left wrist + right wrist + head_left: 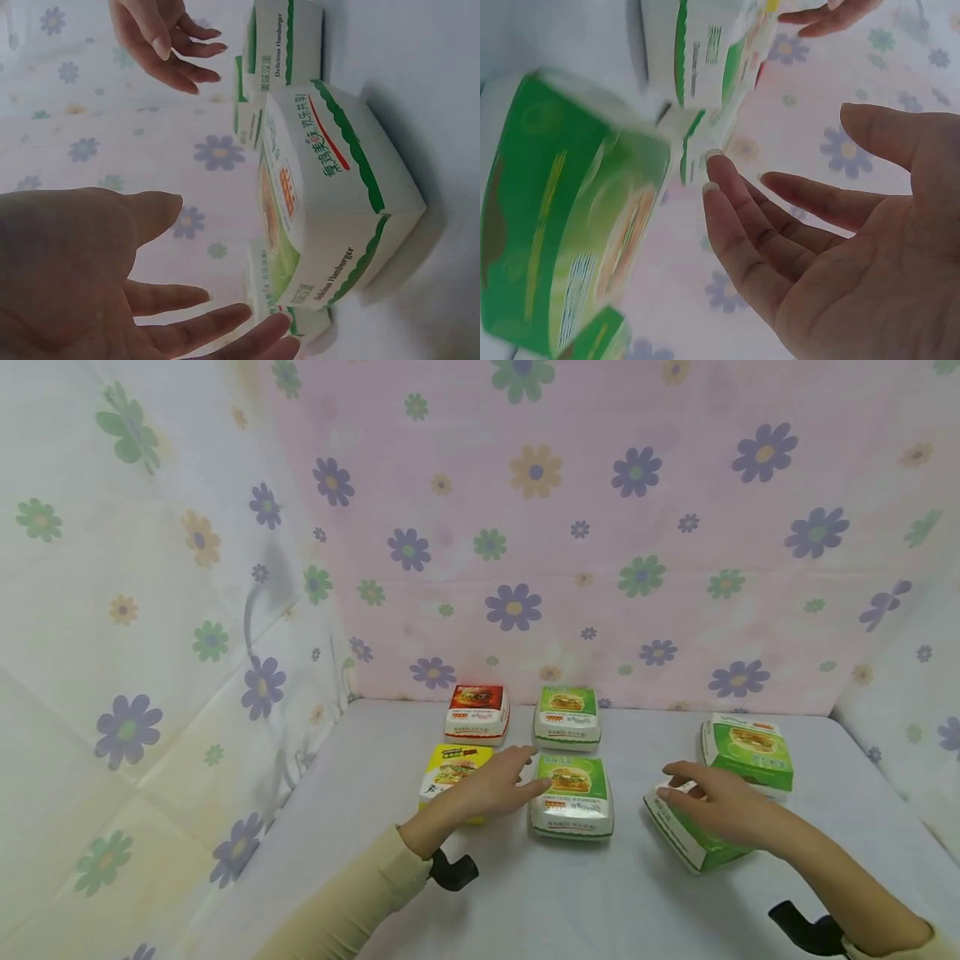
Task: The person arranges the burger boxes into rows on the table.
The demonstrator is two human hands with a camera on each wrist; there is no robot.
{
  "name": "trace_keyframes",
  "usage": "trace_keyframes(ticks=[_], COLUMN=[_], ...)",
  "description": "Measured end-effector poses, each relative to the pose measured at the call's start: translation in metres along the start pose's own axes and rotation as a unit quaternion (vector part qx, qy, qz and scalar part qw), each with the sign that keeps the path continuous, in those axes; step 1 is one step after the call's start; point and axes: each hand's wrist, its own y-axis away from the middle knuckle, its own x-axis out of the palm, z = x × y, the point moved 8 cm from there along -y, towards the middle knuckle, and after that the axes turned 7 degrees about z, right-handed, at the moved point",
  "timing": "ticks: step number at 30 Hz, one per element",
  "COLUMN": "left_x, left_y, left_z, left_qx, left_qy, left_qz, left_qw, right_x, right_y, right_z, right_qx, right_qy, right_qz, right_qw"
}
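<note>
My left hand (487,787) hovers between a yellow burger box (444,770) and a green-and-white burger box (572,814), hiding part of the yellow one. Its fingers are spread with nothing held, and the left wrist view shows the palm (67,262) beside the green-and-white box (330,180). Over another green burger box (705,843), turned askew on the right, is my right hand (723,802), covering much of its top. In the right wrist view the loosely bent fingers (757,247) are apart from that box (577,217).
Behind stand a red-topped burger box (477,718) and a green-topped one (567,727). A further green box (750,756) sits at the back right. All rest on a white-covered table (570,893), with a flowered cloth (585,535) behind and at both sides.
</note>
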Motion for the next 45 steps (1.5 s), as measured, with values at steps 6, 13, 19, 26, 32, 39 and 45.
trace_keyframes(ticks=[6,13,19,26,32,39,45], left_x=[-0.001,0.013,0.037,0.057,0.072,0.09,0.094], left_y=[0.0,-0.012,-0.037,-0.069,-0.097,-0.117,-0.119], left_z=[-0.024,-0.063,-0.088,-0.113,-0.125,-0.127,-0.128], left_qx=[0.054,0.108,0.107,0.101,0.073,0.048,0.05], left_qy=[-0.012,-0.003,-0.016,-0.083,-0.12,-0.141,-0.152], left_qz=[-0.03,-0.022,0.021,0.062,0.089,0.122,0.13], left_qw=[0.998,0.9939,0.9939,0.9895,0.9861,0.9813,0.9786], right_x=[-0.017,-0.027,-0.026,-0.016,0.0,0.013,0.006], right_y=[0.023,0.034,0.035,0.037,0.045,0.044,0.036], right_z=[-0.028,-0.064,-0.091,-0.115,-0.128,-0.13,-0.128], right_qx=[-0.009,0.036,0.074,0.118,0.15,0.136,0.12], right_qy=[0.02,0.038,0.032,0.003,-0.037,-0.131,-0.129], right_qz=[-0.044,-0.073,-0.051,-0.009,0.027,0.03,0.02], right_qw=[0.999,0.996,0.995,0.993,0.988,0.982,0.984])
